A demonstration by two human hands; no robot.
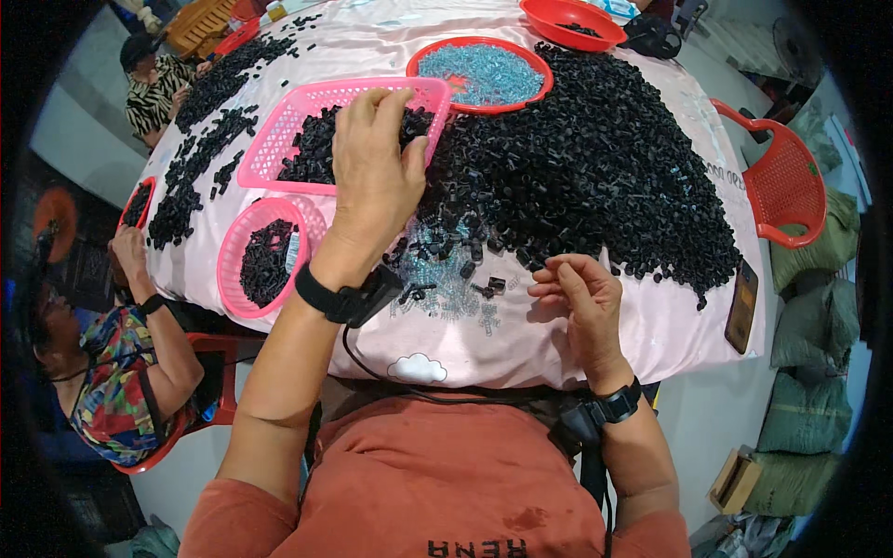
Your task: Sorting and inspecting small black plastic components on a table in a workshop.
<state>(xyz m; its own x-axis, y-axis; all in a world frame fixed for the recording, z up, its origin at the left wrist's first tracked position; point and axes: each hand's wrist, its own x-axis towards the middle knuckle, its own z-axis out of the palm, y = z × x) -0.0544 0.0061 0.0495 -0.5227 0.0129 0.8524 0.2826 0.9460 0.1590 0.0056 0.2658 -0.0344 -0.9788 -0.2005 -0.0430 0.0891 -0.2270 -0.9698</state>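
My left hand is over a pink rectangular basket part-filled with small black plastic pieces. Its fingers are apart and bent downward, with nothing visible in them. At the near edge of a large heap of black pieces, my right hand has thumb and fingertips drawn together; what they pinch, if anything, is too small to make out. Between the hands, small clear pieces and a few loose black ones lie on the pale pink tablecloth.
A red bowl of clear pieces stands beyond the heap. To the left is a round pink basket of black pieces. A phone lies at the right edge, near a red chair. Two people sit along the left.
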